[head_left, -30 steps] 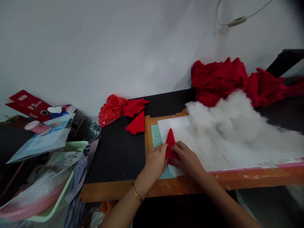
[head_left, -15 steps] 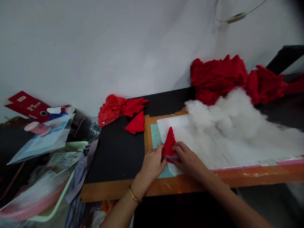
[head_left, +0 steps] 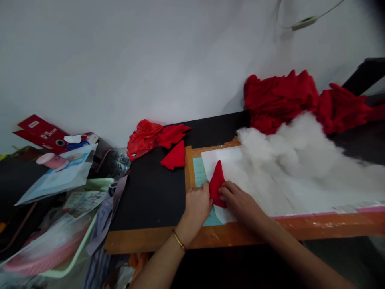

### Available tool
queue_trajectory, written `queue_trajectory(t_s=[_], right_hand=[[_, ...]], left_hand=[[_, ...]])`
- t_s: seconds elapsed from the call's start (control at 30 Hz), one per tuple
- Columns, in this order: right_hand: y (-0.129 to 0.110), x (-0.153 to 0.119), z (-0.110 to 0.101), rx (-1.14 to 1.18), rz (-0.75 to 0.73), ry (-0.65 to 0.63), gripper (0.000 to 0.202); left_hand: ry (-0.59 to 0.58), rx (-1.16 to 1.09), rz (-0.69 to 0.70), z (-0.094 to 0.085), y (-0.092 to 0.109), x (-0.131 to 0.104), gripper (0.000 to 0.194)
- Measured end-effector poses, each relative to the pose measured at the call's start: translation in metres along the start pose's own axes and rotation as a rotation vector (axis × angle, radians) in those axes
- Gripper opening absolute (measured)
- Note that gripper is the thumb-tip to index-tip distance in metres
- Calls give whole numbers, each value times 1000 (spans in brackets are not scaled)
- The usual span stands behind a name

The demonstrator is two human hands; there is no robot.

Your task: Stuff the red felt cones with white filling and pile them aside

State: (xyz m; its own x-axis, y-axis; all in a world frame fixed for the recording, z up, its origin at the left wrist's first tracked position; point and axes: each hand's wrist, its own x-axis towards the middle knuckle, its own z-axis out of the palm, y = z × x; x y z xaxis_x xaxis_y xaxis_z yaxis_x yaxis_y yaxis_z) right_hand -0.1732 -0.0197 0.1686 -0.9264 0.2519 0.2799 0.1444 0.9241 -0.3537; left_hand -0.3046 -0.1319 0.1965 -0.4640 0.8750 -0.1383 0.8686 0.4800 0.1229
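At our black table (head_left: 144, 192), a white sheet (head_left: 221, 153) is lying under white fluff (head_left: 296, 150). A red box (head_left: 45, 131) is showing "BLUE", its second line blurring. Our left hand (head_left: 197, 205) and right hand (head_left: 239, 200) are gripping a red cloth cone (head_left: 217, 182) over the sheet's left end.
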Motion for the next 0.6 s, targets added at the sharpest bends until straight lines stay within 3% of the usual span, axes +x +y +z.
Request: queue_trajectory(t_s=[0.07,0.17,0.27,0.37,0.5,0.6], right_hand=[[0,-5,-7,53,-34,3,41],[2,-14,-16,125,-39,4,44],[4,-16,-13,105,-8,48,32],[4,-13,-1,43,23,74,16],[-1,-10,9,1,-11,47,21],[-1,-12,2,28,-23,18,24]], left_hand=[[4,-57,16,-5,-6,-3,23],[133,-189,130,-13,-18,-13,34],[216,-287,295,-17,-21,-18,37],[156,-290,377,-10,-14,-10,28],[79,-202,389,1,-8,2,21],[76,-189,417,-4,-11,-1,22]])
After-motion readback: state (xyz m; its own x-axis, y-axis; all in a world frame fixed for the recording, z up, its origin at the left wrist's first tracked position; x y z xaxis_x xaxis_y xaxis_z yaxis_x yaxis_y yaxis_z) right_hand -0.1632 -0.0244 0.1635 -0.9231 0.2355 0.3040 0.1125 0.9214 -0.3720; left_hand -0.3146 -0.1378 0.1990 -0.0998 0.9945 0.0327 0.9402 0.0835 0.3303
